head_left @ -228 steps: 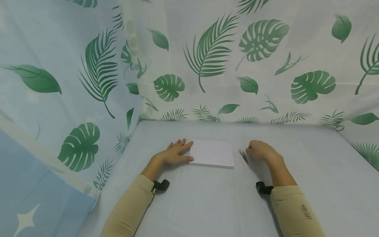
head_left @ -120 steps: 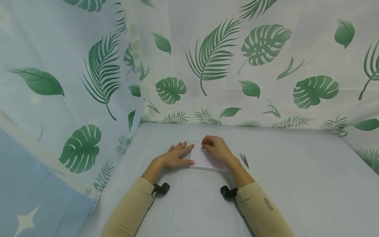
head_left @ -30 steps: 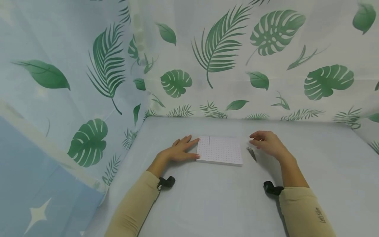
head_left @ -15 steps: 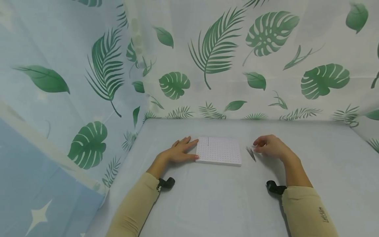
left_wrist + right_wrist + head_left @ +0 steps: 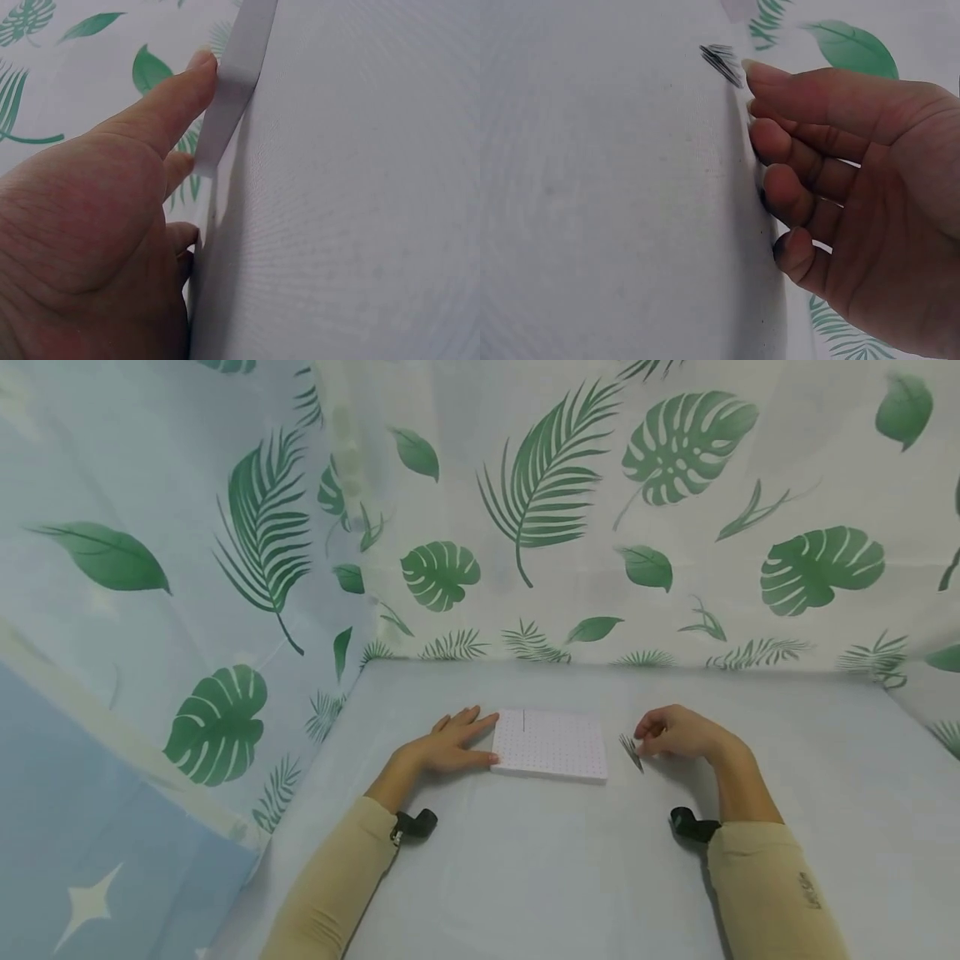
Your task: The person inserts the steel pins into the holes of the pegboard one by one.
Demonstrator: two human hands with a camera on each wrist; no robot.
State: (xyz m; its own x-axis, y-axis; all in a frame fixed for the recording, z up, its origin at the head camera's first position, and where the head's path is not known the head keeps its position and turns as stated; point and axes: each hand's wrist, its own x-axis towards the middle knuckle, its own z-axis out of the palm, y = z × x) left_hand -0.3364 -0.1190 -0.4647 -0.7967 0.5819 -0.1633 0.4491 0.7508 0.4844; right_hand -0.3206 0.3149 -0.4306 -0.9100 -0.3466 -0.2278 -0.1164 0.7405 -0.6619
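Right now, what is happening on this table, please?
A person's left hand touches the left edge of a white, dotted board. One thin dark stick seems to stand on it, toward the far left corner. The right hand is by a bunch of similar sticks, right of the board; whether it pinches one is unclear.

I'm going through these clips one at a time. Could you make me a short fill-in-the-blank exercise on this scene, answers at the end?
1. The left hand touches the pegboard along its ____ edge.
2. The number of dark pins seen on the pegboard is ____.
3. A small pile of loose pins lies between the pegboard and the ____ hand.
4. The leaves printed on the backdrop are ____.

Missing words: left; one; right; green.
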